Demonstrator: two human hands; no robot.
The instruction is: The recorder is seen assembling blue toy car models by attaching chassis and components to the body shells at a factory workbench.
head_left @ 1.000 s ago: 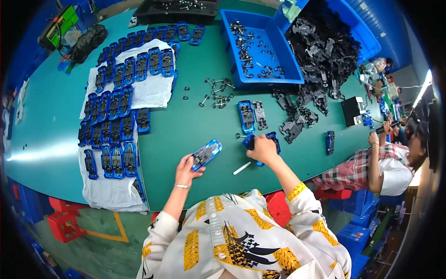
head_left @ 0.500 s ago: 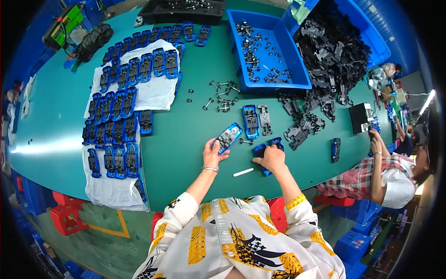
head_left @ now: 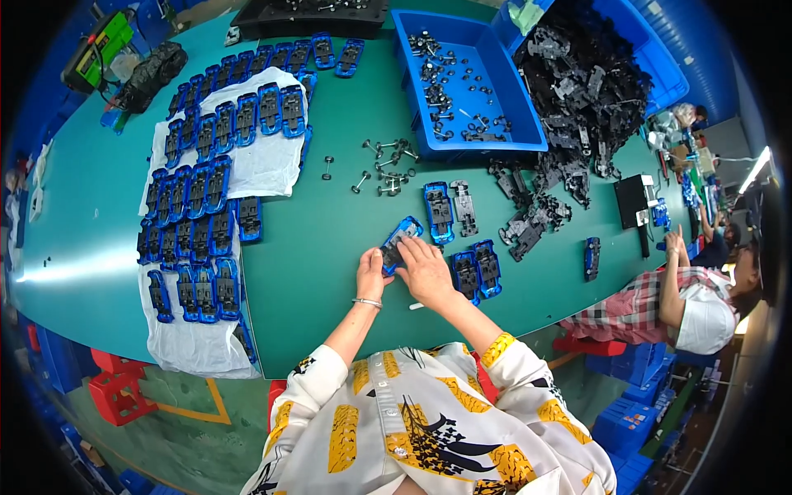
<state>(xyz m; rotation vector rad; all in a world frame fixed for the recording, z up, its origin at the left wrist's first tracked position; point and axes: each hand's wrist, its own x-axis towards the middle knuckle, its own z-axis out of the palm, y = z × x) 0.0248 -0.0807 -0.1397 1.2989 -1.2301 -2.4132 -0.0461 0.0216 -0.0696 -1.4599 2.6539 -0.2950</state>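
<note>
A blue toy car body (head_left: 407, 227), its dark underside turned up, lies in my left hand (head_left: 371, 276), which grips its lower left end. My right hand (head_left: 426, 271) reaches over from the right, thumb and fingers closed on the car's underside and hiding much of it. Just right of my hands, a blue toy car (head_left: 465, 275) and another toy car (head_left: 487, 268) lie side by side, undersides up. Beyond them rest a third car (head_left: 439, 213) and a loose grey chassis plate (head_left: 465, 208). A white stick (head_left: 416, 306) shows partly beneath my right wrist.
Loose wheel axles (head_left: 389, 169) lie ahead, before a blue bin (head_left: 483, 150) of wheels. Black chassis parts (head_left: 577, 103) are heaped at right. Rows of blue cars (head_left: 195, 239) cover white sheets at left. A single car (head_left: 592, 258) lies near a co-worker (head_left: 660, 301).
My right hand has left the pair of cars and moved left onto the car in my left hand. The axle beside that car no longer shows. The view has shifted slightly.
</note>
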